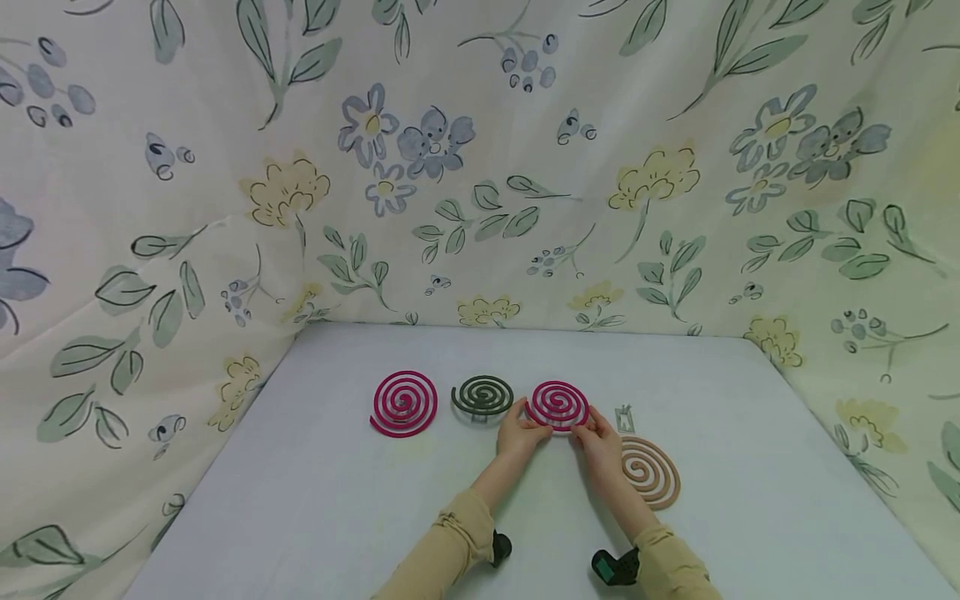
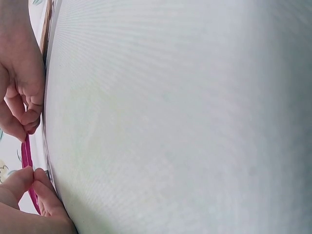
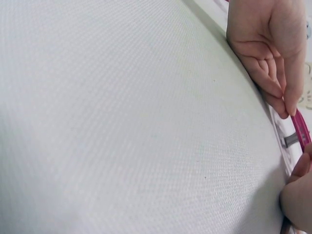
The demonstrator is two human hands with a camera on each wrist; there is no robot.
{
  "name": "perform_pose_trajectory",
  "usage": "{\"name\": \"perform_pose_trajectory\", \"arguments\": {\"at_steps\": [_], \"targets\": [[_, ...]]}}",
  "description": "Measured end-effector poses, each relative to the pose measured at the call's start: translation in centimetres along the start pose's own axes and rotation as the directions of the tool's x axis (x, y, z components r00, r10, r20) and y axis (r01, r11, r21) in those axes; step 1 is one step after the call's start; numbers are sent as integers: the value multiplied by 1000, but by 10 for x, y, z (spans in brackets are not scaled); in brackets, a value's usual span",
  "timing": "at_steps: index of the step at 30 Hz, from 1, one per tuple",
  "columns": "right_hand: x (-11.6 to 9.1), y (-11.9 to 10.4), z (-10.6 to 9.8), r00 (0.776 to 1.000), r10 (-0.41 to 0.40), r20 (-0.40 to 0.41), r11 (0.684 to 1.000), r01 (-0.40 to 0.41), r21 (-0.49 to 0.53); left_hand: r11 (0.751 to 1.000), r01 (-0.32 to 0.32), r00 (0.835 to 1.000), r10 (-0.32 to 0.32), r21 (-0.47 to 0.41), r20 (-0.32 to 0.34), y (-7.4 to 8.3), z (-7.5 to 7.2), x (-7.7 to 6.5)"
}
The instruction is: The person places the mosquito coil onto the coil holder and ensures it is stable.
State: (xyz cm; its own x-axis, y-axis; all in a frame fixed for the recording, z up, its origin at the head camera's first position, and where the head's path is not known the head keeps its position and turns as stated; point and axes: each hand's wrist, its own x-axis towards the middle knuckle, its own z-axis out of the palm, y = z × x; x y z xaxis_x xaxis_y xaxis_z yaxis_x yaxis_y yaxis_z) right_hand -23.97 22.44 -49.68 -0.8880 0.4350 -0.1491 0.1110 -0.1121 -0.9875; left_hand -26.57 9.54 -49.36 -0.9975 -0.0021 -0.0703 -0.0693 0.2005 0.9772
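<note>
Both hands are at a pink mosquito coil (image 1: 557,404). My left hand (image 1: 519,435) pinches its left edge between thumb and fingers, while my right hand (image 1: 600,446) pinches the right edge. The coil lies nearly flat just above the table, and a small metal stand (image 3: 291,140) shows beneath it in the right wrist view. Whether the coil is fixed to that stand cannot be seen. In the left wrist view the coil (image 2: 26,154) appears edge-on between the fingertips.
Left of the hands, a dark green coil (image 1: 483,395) sits raised on a stand, with another pink coil (image 1: 403,403) farther left. A tan coil (image 1: 652,473) lies partly behind the right forearm, near a loose metal stand (image 1: 625,419). Floral cloth (image 1: 480,250) hangs behind the white table (image 1: 300,500).
</note>
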Motion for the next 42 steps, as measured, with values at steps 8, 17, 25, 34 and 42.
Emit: {"name": "perform_pose_trajectory", "arguments": {"at_steps": [8, 17, 25, 34, 42], "targets": [[-2, 0, 1, 1000, -6, 2, 1000, 6, 7, 1000, 1, 1000, -1, -13, -2, 0, 0, 1], [-2, -1, 1, 1000, -6, 4, 1000, 6, 19, 1000, -2, 1000, 1, -20, -2, 0, 0, 1], [-3, -2, 0, 1000, 2, 4, 1000, -2, 5, 999, -2, 1000, 3, -42, 4, 0, 0, 1], [-2, -1, 0, 1000, -2, -2, 1000, 2, -4, 999, -1, 1000, 1, -38, -2, 0, 0, 0], [-1, 2, 1, 1000, -15, -11, 1000, 15, -9, 999, 18, 1000, -18, -37, 9, 0, 0, 0]]}}
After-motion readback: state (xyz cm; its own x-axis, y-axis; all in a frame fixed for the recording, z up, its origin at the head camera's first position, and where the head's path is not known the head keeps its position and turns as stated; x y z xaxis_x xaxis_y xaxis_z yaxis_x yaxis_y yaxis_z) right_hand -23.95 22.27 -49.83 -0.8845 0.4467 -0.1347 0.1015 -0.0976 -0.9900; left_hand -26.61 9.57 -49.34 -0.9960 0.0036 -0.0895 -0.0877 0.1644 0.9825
